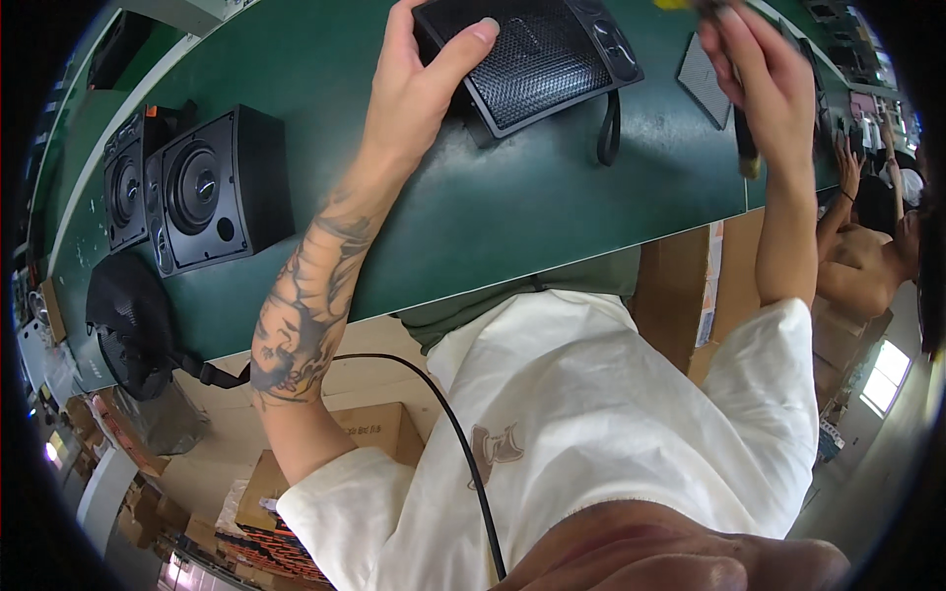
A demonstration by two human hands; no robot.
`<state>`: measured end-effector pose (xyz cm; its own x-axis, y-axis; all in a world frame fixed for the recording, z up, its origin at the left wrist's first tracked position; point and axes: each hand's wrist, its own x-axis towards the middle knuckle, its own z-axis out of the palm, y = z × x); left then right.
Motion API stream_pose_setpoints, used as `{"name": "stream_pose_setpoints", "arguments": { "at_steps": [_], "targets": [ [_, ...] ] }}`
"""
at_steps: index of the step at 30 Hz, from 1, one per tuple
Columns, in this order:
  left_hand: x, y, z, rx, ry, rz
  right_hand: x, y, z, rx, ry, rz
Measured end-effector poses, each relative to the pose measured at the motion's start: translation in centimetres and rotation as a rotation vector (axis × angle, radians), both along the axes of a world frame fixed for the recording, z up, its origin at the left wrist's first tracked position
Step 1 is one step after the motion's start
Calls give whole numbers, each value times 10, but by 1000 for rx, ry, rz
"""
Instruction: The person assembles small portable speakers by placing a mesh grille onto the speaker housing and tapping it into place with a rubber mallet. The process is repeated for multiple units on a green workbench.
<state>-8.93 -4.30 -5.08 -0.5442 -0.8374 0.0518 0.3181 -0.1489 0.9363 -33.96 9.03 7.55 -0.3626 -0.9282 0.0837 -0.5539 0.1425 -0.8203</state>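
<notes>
A black speaker box with a mesh grille (542,64) lies tilted on the green workbench at the top middle. My left hand (419,89) is closed on its left edge, the thumb pressed on the grille's corner. A short black strap (609,128) hangs from the speaker's right side. Farther right, my right hand (764,79) is raised and closed round a tool with a dark handle (749,158). A yellow part shows beyond the fingers at the picture's top edge; blur hides the tool's kind. Beside this hand lies a flat grey mesh panel (704,81).
Two speakers with bare cones (197,187) stand on the left of the green workbench (473,227). A black mesh bag (128,320) sits at its left end, and a black cable (448,414) runs across my front. Cardboard boxes (379,428) stand below. Another person (857,261) is at the right.
</notes>
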Motion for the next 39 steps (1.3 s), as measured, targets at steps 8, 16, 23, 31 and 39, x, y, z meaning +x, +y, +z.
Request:
{"name": "stream_pose_setpoints", "arguments": {
  "at_steps": [8,16,23,31,39],
  "targets": [
    [2,3,3,-101,-72,40,69,-103,15,-20,536,586],
    [2,1,-6,-92,-76,45,78,-118,44,-86,588,598],
    [4,-1,-10,-87,-86,71,66,-126,11,-255,677,757],
    [3,0,-1,-129,-217,133,32,-97,8,-356,628,487],
    [2,3,4,-88,-134,85,18,-83,10,40,632,358]
  ]
}}
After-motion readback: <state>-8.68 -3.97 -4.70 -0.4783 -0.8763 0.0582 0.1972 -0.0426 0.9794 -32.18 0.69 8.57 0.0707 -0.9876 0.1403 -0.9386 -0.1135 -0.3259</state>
